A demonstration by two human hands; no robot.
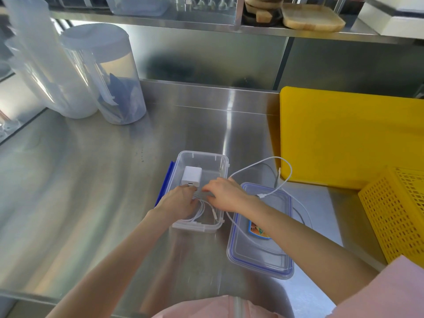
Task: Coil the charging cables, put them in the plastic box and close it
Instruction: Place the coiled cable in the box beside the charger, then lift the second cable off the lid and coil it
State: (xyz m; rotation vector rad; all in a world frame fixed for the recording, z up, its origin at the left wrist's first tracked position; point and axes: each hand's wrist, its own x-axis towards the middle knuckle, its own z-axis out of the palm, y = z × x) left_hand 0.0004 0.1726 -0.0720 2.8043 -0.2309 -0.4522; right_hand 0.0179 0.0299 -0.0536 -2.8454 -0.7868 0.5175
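Observation:
A clear plastic box (207, 158) stands open on the steel counter. Inside it a white charger block (192, 176) lies at the far end. A coiled white cable (202, 212) rests in the near end. My left hand (181, 200) and my right hand (223, 191) are both inside the box, pressing on that coil. A second white cable (263, 162) lies loose to the right, looping over the counter and across the blue-rimmed lid (261, 255), which lies flat beside the box.
A yellow cutting board (344, 134) and a yellow perforated basket (399, 216) sit to the right. Two tall clear containers (103, 74) stand at the back left. A blue clip strip (164, 187) shows at the box's left side.

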